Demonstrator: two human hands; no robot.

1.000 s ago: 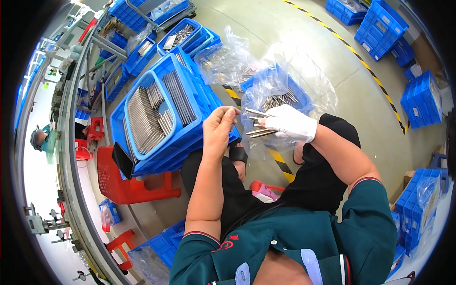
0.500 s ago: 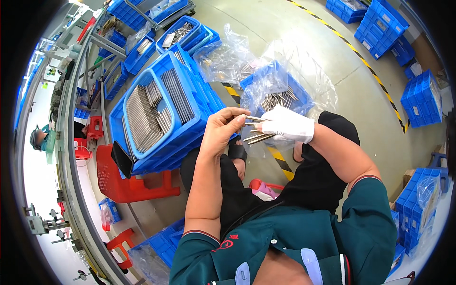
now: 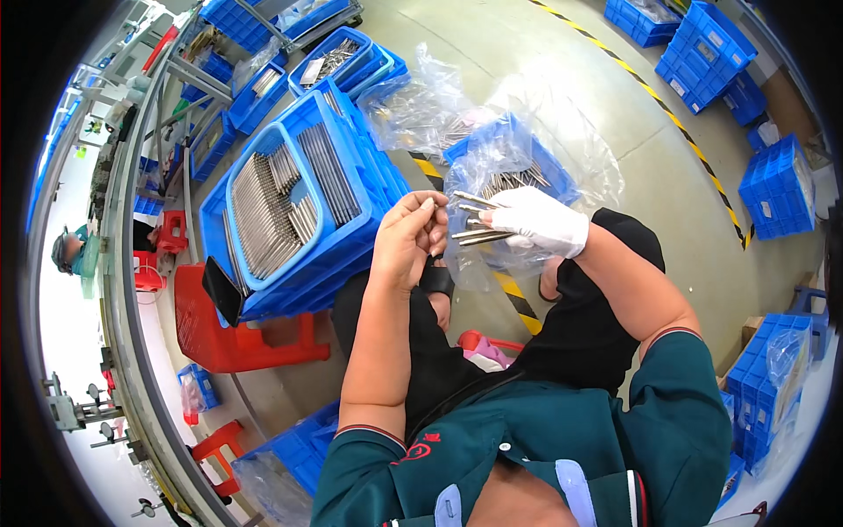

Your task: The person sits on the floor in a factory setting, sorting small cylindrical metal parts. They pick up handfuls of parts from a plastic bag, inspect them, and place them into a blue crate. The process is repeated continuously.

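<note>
My right hand [image 3: 540, 221], in a white glove, is closed around several thin metal rods [image 3: 477, 236]. Their ends fan out toward my left hand [image 3: 409, 235], which is bare. Its fingers are curled, with thumb and fingertips close together beside the rod ends; whether a small thing is pinched there is hidden. Beyond the gloved hand, more loose metal rods [image 3: 518, 178] lie in a blue crate [image 3: 560, 182] partly covered by clear plastic. To my left, a light blue tray [image 3: 309, 180] holds neat rows of similar rods [image 3: 259, 211] on top of stacked blue crates.
A red stool [image 3: 206, 321] stands beside the stacked crates [image 3: 373, 184]. Clear plastic sheeting [image 3: 421, 105] spreads on the floor. More blue crates [image 3: 777, 189] stand at the right. A metal-framed bench [image 3: 132, 263] runs along the left, with another person [image 3: 75, 255] beyond it.
My left hand has come away from the rod ends and its fingers have curled in. The rods in my gloved right hand have shifted and fanned apart.
</note>
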